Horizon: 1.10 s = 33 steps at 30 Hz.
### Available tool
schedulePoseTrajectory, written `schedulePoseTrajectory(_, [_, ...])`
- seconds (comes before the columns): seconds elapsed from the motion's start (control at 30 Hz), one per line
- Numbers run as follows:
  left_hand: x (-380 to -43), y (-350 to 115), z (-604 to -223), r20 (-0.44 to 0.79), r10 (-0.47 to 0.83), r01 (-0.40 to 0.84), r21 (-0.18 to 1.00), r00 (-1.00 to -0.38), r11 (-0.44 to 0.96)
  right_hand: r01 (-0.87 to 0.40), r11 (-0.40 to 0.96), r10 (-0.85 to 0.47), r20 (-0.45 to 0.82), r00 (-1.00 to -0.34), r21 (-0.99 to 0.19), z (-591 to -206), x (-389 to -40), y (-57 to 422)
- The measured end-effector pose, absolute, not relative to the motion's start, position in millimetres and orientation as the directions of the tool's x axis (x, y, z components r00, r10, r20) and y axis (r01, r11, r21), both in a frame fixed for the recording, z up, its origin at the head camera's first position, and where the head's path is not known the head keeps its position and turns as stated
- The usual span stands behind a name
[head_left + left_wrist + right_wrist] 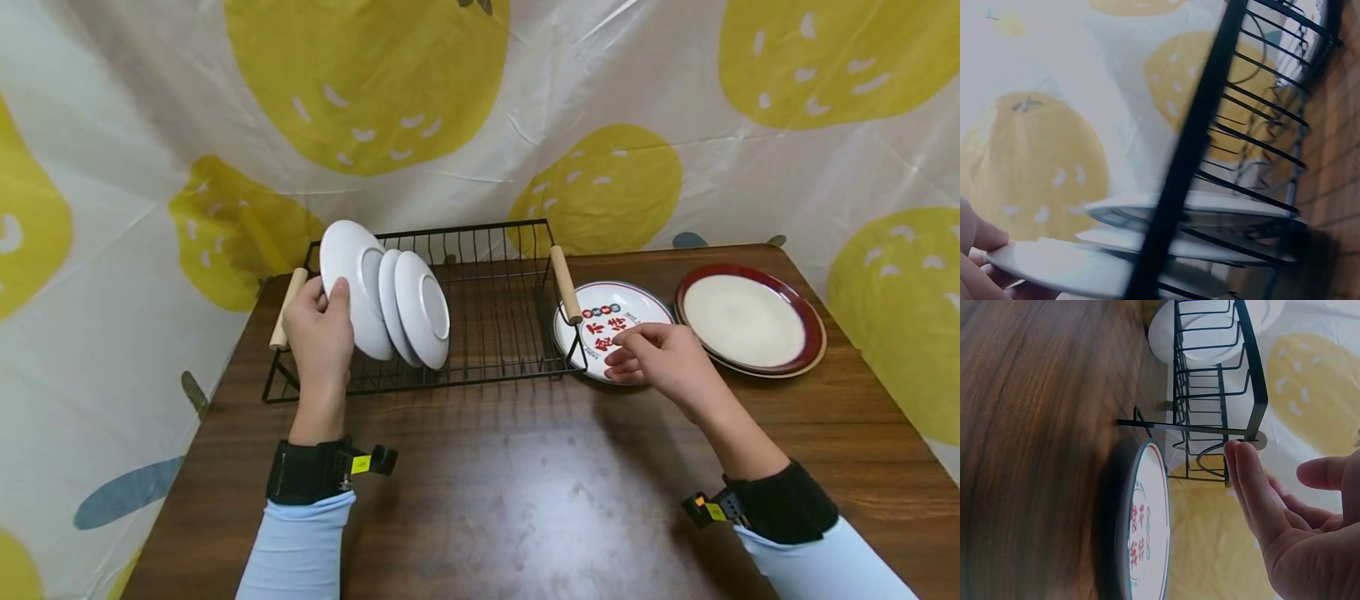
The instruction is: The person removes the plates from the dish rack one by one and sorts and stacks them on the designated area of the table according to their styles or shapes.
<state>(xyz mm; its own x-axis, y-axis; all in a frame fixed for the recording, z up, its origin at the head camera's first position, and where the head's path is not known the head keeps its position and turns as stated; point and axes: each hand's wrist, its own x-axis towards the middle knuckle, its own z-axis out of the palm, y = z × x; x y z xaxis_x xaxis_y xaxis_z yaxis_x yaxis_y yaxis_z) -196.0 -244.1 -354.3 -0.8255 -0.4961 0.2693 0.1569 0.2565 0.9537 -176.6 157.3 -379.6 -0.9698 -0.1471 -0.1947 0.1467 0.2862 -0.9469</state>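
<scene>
Head view: left of centre, your left hand (318,337) pinches a plate (357,292), underside facing right, long axis tilting upper-left. Left wrist: it runs sideways, bottom left. Right wrist: your right hand (1313,547), lower right, thumb and fingers apart.

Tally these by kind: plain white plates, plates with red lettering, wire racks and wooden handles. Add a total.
Plain white plates: 3
Plate with red lettering: 1
Wire rack: 1
Wooden handles: 2
Total: 7
</scene>
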Motion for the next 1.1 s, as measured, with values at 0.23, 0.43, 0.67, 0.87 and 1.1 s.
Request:
schedulePoseTrajectory(0.23, [-185.3, -234.1, -334.9, 0.491, -0.538, 0.362, 0.871, -0.685, 0.333, 0.067, 0.236, -0.145, -0.103, -0.984, -0.970, -369.0, -173.6, 155.1])
schedulePoseTrajectory(0.43, [-178.3, -218.2, -329.5, 0.685, -0.432, 0.545, 0.729, -0.587, 0.414, -0.066, 0.183, -0.174, 0.033, -0.984, -0.981, -353.7, -166.5, 147.2])
schedulePoseTrajectory(0.67, [-182.9, -200.6, -335.7, 0.849, -0.199, 0.707, 0.521, -0.490, 0.479, -0.181, 0.167, -0.211, 0.145, -0.967, -0.969, -332.9, -154.9, 128.2])
schedulePoseTrajectory(0.87, [-185.6, -189.1, -340.1, 0.904, -0.023, 0.792, 0.387, -0.427, 0.472, -0.217, 0.165, -0.270, 0.168, -0.948, -0.962, -323.1, -152.3, 116.1])
schedulePoseTrajectory(1.1, [-186.9, -184.4, -340.4, 0.939, 0.174, 0.851, 0.176, -0.295, 0.495, -0.238, 0.051, -0.329, 0.209, -0.921, -0.970, -320.1, -154.8, 108.2])
